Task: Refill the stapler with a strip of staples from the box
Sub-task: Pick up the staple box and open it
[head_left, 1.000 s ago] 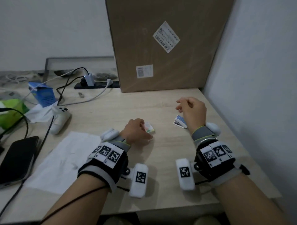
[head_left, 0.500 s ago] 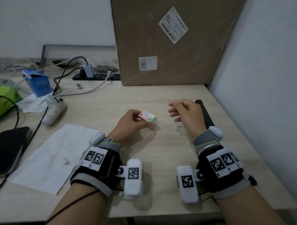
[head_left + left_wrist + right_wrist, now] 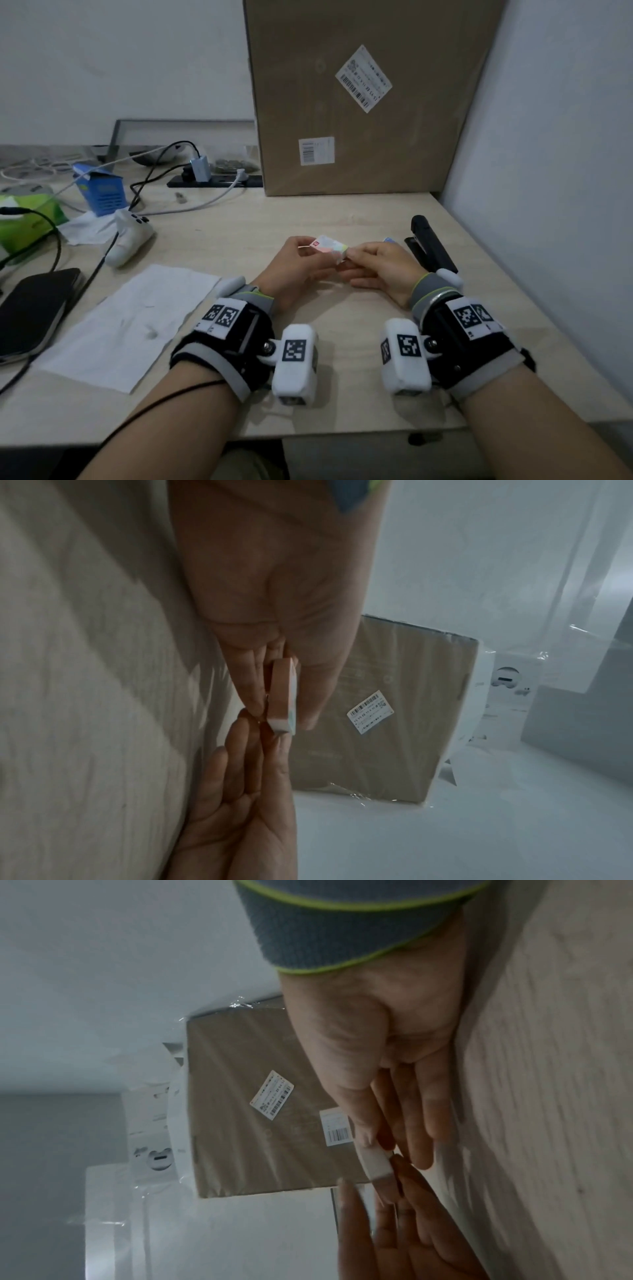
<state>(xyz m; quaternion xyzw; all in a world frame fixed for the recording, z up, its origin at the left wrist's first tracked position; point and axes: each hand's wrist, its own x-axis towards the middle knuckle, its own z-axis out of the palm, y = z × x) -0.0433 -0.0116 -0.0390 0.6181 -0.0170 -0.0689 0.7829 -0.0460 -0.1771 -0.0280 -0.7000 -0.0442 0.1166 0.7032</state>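
The small staple box (image 3: 328,247), white with a red mark and pastel print, is held a little above the desk (image 3: 342,308) between both hands. My left hand (image 3: 310,249) pinches its left end between thumb and fingers. My right hand (image 3: 352,257) pinches its right end. In the left wrist view the staple box (image 3: 282,696) shows edge-on between thumb and fingers, with the right hand (image 3: 260,731) touching its tip. The right wrist view shows the box end (image 3: 375,1161) under my thumb. The black stapler (image 3: 430,245) lies on the desk just right of my right hand.
A tall cardboard box (image 3: 359,102) stands at the back, and a wall (image 3: 548,171) closes the right side. On the left lie a paper sheet (image 3: 130,325), a dark phone (image 3: 34,308), a white controller (image 3: 132,240), a blue carton (image 3: 102,192) and a power strip (image 3: 215,181) with cables.
The left hand lifted the staple box off the desk and carried it right. The right hand moved left and took hold of the box's right end.
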